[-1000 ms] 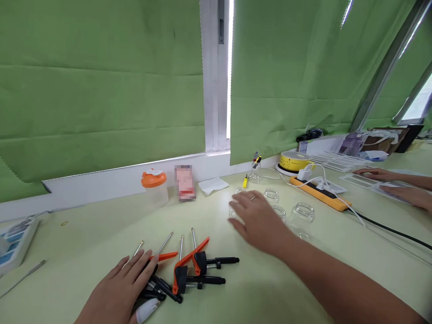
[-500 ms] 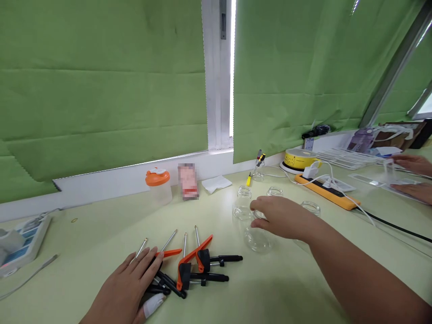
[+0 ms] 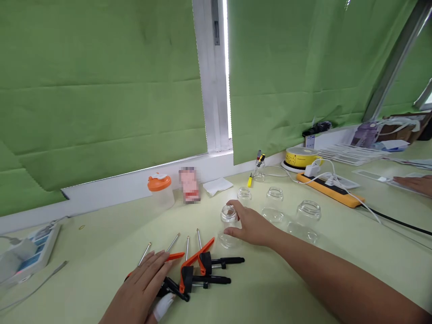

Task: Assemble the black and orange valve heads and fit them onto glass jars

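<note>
My right hand (image 3: 248,225) is curled around a small clear glass jar (image 3: 228,217) with a threaded mouth. The jar stands upright on the table. Behind and right of it are three similar open glass jars, the nearest (image 3: 244,194) partly hidden by my hand, then one in the middle (image 3: 275,194) and one at the right (image 3: 309,210). My left hand (image 3: 143,279) lies flat, fingers outstretched, over a group of black-and-orange tools (image 3: 192,265) with thin metal rods and black handles, hiding part of them. A white wrap covers its thumb.
An orange-lidded plastic container (image 3: 161,191), a blurred pink box (image 3: 189,185) and a white tissue (image 3: 218,186) are at the back. An orange power strip (image 3: 332,190) with cables lies right. A white socket unit (image 3: 32,252) sits left. Another person's hand (image 3: 415,184) rests at far right.
My right hand has moved left and toward me with the glass jar, away from the other jars. My left hand stays over the tools. The view has shifted slightly.
</note>
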`<state>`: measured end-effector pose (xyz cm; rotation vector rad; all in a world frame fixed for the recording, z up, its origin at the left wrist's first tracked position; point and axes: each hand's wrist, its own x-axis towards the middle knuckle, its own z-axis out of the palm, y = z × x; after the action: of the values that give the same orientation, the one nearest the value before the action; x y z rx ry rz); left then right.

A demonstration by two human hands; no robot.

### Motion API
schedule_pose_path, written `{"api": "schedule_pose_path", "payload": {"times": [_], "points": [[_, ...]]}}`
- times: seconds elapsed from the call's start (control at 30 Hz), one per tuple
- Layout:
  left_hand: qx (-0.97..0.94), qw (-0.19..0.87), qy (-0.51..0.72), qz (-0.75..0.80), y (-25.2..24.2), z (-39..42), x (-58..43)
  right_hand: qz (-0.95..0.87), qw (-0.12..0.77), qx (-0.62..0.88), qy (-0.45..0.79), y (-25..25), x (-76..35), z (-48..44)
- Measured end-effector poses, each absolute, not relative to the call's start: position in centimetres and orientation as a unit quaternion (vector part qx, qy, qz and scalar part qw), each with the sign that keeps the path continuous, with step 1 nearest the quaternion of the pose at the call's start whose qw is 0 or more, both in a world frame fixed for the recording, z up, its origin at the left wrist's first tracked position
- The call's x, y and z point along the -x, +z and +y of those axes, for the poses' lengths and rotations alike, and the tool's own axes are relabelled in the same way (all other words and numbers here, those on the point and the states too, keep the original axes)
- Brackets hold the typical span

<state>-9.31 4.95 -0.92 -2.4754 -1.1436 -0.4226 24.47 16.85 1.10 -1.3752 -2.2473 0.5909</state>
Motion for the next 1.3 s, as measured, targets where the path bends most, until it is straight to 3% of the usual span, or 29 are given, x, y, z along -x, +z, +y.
{"api": "schedule_pose_path", "payload": {"times": [0.27, 0.47, 0.73, 1.3], "points": [[0.867, -0.097, -0.097, -0.479, 1.3, 7.9, 3.5, -0.783, 0.219, 0.496, 0.305, -0.6, -24.2, 17.3], [0.880, -0.214, -0.078, -0.417, 2.9, 9.7, 0.9, -0.792, 0.221, 0.478, 0.308, -1.5, -24.1, 17.5], [0.852, -0.256, -0.097, -0.446, 2.1, 9.2, 3.2, -0.782, 0.209, 0.494, 0.318, -1.3, -24.1, 17.7], [0.793, -0.249, -0.076, -0.552, 2.1, 8.6, 2.5, -0.758, 0.217, 0.463, 0.405, -1.6, -23.8, 17.5]]}}
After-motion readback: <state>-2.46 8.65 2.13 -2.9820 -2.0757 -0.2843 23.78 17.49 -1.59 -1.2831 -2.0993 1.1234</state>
